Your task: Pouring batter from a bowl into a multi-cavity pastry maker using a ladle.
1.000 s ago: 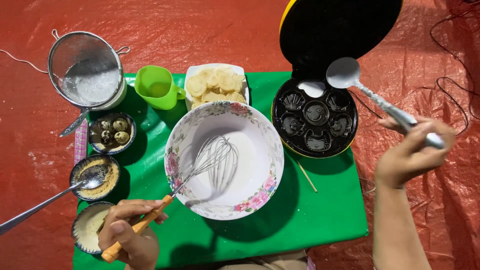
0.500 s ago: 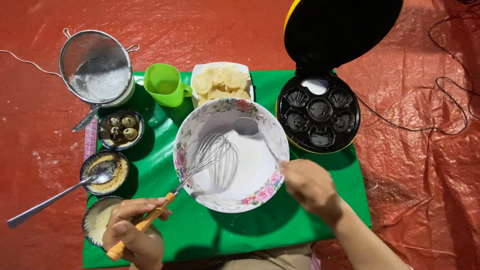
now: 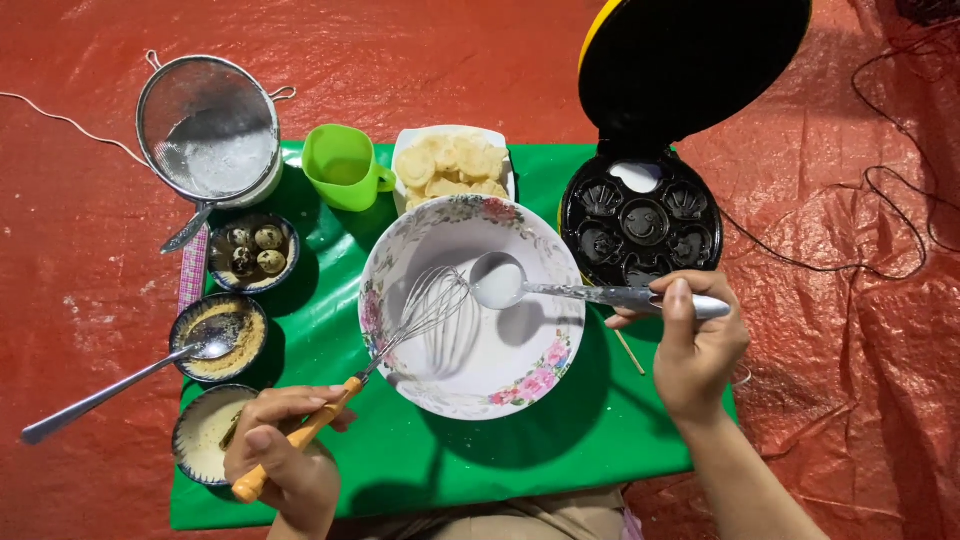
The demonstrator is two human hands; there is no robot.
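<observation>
A white bowl with a floral rim (image 3: 528, 383) sits on the green mat (image 3: 440, 470) and holds thin white batter. My left hand (image 3: 285, 462) grips the orange handle of a wire whisk (image 3: 425, 315), whose wires rest inside the bowl. My right hand (image 3: 695, 345) holds a metal ladle (image 3: 500, 283) level above the bowl, its cup full of white batter. Just beyond stands a black mini cake maker (image 3: 640, 225) with its lid raised; one back mould holds white batter.
Along the left sit a sieve on a white bowl (image 3: 210, 130), a green cup (image 3: 342, 165), a dish of quail eggs (image 3: 252, 251), a bowl of brown powder with a spoon (image 3: 215, 335) and a bowl of pale batter (image 3: 200, 435). A plate of banana slices (image 3: 450, 165) stands behind the bowl. Cables lie at right.
My right hand brought the ladle from over the cake maker down into the bowl, then lifted it out filled with batter. The left hand keeps hold of the whisk.
</observation>
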